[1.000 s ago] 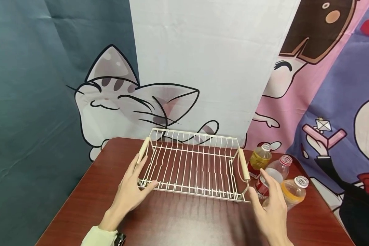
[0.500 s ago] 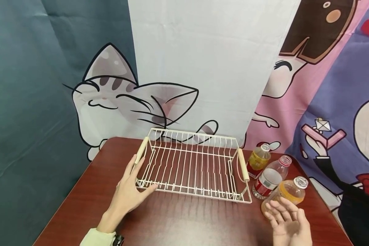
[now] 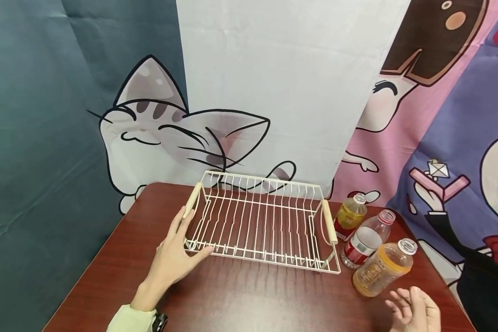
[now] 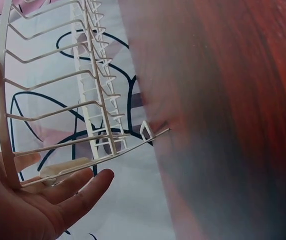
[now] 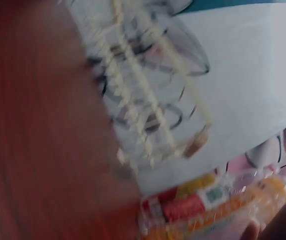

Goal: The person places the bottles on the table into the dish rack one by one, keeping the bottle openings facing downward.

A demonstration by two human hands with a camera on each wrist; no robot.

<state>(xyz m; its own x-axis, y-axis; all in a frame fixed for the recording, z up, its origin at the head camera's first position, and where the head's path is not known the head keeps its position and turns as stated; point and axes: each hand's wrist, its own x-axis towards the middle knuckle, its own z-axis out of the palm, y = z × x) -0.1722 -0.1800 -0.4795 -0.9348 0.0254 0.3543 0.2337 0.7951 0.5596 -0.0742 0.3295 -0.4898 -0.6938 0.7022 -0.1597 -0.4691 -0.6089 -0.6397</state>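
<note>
A cream wire dish rack (image 3: 257,203) with two wooden handles stands on the table. At its near left corner my left hand (image 3: 172,258) reaches with fingers extended, fingertips at the left handle (image 3: 192,201) and thumb by the front rail. The left wrist view shows that hand (image 4: 38,210) spread around the rack's corner, palm close to the frame. Off the rack, at the lower right, is my right hand (image 3: 417,311), fingers loosely bent and holding nothing. Nearest to it stands an uncapped clear bottle with an orange band (image 3: 382,269), apart from the fingers.
Two more uncapped bottles, one with a red and white label (image 3: 363,244) and one with a yellow label (image 3: 350,217), stand right of the rack. A printed fabric backdrop (image 3: 290,92) hangs behind the reddish-brown table (image 3: 249,299). The right wrist view is blurred.
My right hand has left the rack's right side, moving right and towards me past the orange-banded bottle, and has turned over. My left hand and the rack have hardly moved.
</note>
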